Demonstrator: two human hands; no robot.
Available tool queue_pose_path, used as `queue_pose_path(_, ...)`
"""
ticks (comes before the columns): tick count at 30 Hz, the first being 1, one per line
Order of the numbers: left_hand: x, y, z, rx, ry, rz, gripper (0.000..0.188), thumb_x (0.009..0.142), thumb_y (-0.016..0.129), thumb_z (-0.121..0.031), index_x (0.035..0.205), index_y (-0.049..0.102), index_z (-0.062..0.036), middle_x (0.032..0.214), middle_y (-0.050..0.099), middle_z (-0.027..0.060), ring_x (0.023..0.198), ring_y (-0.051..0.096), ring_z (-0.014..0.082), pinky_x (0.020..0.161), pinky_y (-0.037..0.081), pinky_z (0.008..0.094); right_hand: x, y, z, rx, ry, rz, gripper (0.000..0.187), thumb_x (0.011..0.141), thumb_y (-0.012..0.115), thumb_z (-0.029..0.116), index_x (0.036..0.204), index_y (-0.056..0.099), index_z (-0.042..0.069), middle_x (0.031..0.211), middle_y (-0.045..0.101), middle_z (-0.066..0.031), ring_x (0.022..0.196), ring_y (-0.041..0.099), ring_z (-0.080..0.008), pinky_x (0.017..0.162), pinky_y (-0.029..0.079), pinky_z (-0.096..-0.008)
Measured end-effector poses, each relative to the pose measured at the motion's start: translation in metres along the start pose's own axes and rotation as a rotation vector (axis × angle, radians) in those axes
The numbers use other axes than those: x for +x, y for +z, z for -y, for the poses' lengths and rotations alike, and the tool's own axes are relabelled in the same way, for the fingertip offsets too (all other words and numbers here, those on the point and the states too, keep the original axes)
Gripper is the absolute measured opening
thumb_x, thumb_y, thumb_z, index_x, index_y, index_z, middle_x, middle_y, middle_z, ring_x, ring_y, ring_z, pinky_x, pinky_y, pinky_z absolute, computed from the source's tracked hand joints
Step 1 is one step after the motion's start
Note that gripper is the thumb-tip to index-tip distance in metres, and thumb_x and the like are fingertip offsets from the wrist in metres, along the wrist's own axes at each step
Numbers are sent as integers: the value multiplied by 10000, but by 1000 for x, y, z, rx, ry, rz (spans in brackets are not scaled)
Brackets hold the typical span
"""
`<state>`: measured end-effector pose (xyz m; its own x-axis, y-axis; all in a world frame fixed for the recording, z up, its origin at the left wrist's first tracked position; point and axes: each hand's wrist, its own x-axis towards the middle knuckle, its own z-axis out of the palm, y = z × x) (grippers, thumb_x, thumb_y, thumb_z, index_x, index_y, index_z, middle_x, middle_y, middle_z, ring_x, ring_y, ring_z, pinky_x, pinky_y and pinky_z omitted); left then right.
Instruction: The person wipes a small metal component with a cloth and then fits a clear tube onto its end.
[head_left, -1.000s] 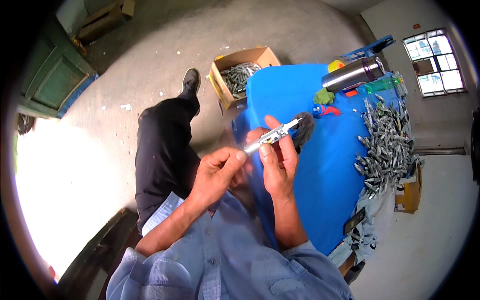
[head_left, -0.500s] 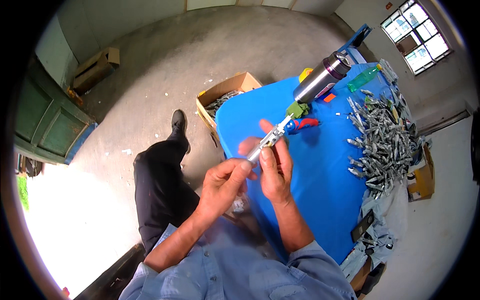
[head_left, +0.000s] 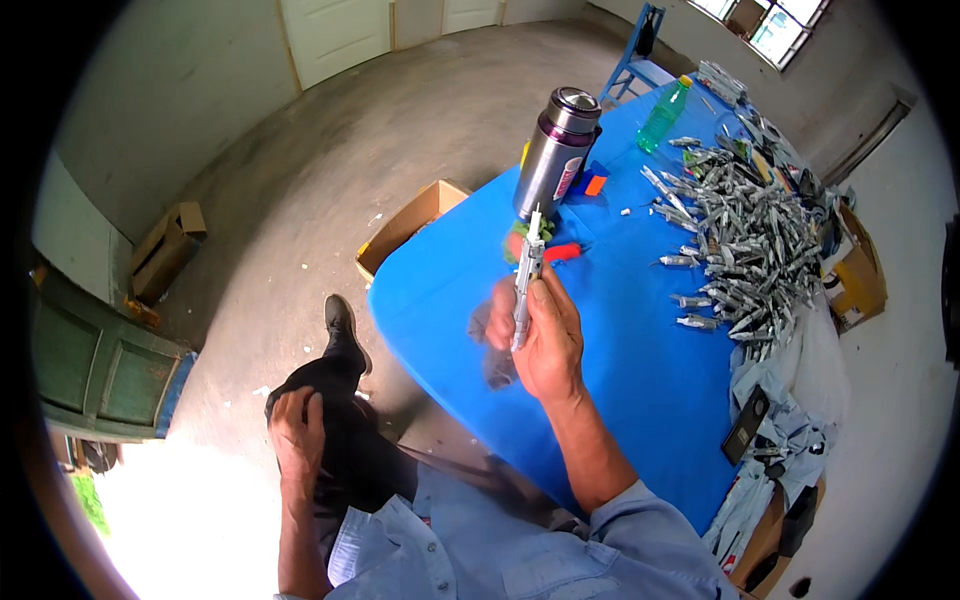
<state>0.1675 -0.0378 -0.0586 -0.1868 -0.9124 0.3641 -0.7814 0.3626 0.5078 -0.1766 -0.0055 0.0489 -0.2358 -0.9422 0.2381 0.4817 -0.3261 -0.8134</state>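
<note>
My right hand (head_left: 552, 350) is raised over the blue table (head_left: 630, 400). Between its thumb and fingers it grips a slim grey part (head_left: 528, 280) with a thin white tip, held nearly upright. The fingers behind the part are blurred. Away to the left, my left hand (head_left: 297, 425) rests by my dark trouser leg (head_left: 345, 400), its fingers loosely bent and the thumb apart, with nothing visible in it. Many similar grey parts (head_left: 750, 230) lie heaped on the right side of the table. Just beyond the held part are a red-handled tool (head_left: 565, 252) and something green and crumpled (head_left: 546, 232).
A steel thermos (head_left: 552, 160) and a green bottle (head_left: 664, 115) stand towards the far side. An orange and blue item (head_left: 594, 185) lies between them. Beyond the table's left edge, an open cardboard box (head_left: 405, 235) sits low. A dark flat device (head_left: 745, 425) lies at the right.
My left hand has let go of the grey part and moved down left to my leg. The right hand keeps the part, now more upright. The view has shifted.
</note>
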Motion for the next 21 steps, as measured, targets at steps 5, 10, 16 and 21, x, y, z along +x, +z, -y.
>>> queue_pose_path(5,-15,18,-8,224,169,127,138,873,723,-132,988,692,-62,950,691,92,923,642,287,840,450,423,-2,-4,3,-85,-21,-3,400,1096,401,228,1422,385,-4,878,533,-42,680,448,-72,581,417,-242)
queue_pose_path(10,-18,22,-9,243,175,145,140,867,729,-122,985,693,-55,945,698,94,920,651,280,832,457,416,-5,-3,5,-159,-48,-4,321,1076,450,193,1326,424,-7,932,557,-42,711,446,-61,599,408,-225)
queue_pose_path(16,-17,21,-10,250,186,138,137,864,728,-114,982,696,-52,946,700,97,912,651,282,827,458,412,-11,3,13,-246,-84,-25,298,1069,480,184,1289,430,-10,977,569,-52,770,452,-55,666,413,-210)
queue_pose_path(21,-18,22,-11,252,191,132,137,859,733,-110,977,696,-51,944,699,99,912,652,286,825,459,413,-12,6,13,-396,-189,-14,285,1068,503,190,1255,432,-13,1000,580,-67,806,477,-67,709,434,-224)
